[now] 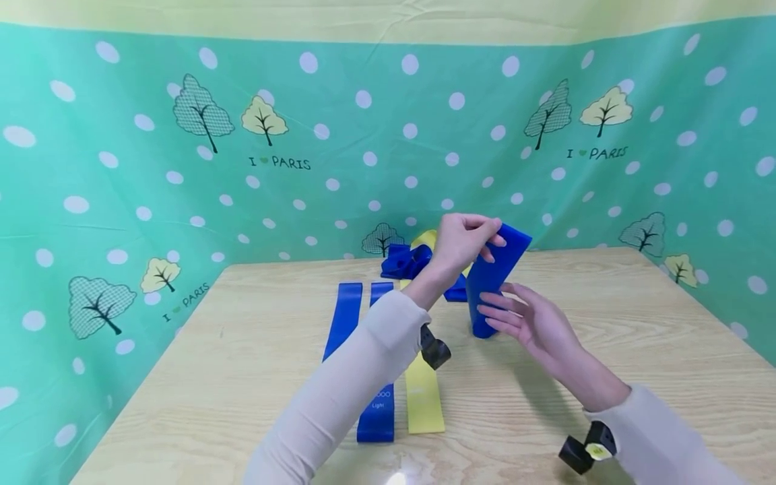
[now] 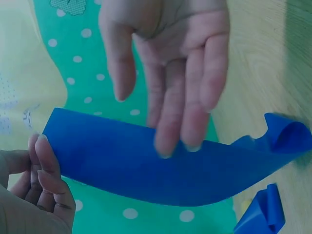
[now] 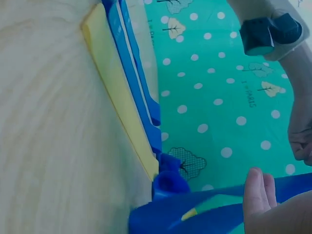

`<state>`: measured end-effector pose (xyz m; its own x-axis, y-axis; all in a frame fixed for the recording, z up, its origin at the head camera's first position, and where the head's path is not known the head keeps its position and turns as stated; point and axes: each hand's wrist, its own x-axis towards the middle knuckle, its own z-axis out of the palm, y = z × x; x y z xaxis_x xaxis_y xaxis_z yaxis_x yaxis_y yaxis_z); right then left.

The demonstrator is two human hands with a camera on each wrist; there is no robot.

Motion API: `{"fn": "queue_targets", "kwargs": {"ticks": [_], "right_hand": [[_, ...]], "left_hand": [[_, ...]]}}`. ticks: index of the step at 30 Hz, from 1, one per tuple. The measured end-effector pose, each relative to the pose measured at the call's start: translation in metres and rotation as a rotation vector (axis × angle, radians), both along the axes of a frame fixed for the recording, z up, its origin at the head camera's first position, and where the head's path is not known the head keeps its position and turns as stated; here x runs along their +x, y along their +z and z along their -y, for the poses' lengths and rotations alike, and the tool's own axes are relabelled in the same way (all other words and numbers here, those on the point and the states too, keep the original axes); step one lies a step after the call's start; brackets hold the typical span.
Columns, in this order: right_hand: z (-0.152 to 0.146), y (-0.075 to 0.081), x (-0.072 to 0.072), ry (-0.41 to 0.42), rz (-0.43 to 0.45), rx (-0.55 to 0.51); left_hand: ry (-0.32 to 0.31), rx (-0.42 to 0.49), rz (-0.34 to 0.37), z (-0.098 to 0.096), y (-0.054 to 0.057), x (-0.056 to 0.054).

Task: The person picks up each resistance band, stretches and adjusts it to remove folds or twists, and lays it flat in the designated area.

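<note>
Head view: bright, even light; small glare spot at bench (image 1: 606, 303) lower edge, soft shadow beneath right hand (image 1: 539, 328). Wrist views dimmer, hazier.

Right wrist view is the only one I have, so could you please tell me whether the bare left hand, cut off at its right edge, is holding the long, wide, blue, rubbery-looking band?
Observer: Yes, the left wrist view shows the left hand pinching one end of the held band.
Operator: Thank you; does the flat blue, rubbery-looking strip lying next to the flat yellow, rubbery-looking strip show any words?
Observer: It does: in the head view, pale lettering near the blue strip's lower end reads "Light".
</note>
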<state>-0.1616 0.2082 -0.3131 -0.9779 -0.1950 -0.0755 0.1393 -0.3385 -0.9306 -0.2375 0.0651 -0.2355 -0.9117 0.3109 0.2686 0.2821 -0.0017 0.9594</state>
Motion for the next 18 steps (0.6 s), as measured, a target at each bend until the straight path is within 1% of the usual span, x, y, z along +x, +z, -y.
{"fn": "queue_targets", "kwargs": {"ticks": [3,6,11,13,15,18], "right_hand": [[-0.001,0.003,-0.004,-0.001,-0.028,0.016],[-0.001,0.001,-0.008,0.036,-0.029,-0.028],[-0.003,-0.008,-0.014,0.118,0.004,-0.169],[-0.006,-0.012,-0.018,0.141,0.039,-0.242],[-0.01,-0.013,-0.024,0.145,0.078,-0.302],[-0.016,-0.011,-0.033,0.116,0.118,-0.375]], "left_hand": [[0.001,-0.002,0.003,-0.002,-0.001,0.0],[-0.001,-0.01,0.009,-0.002,-0.003,0.0],[-0.015,-0.002,0.018,-0.002,-0.005,0.001],[-0.027,0.007,0.03,-0.001,-0.005,0.002],[-0.035,0.001,0.046,0.0,-0.005,0.003],[-0.039,-0.041,0.073,0.004,-0.005,0.004]]}}
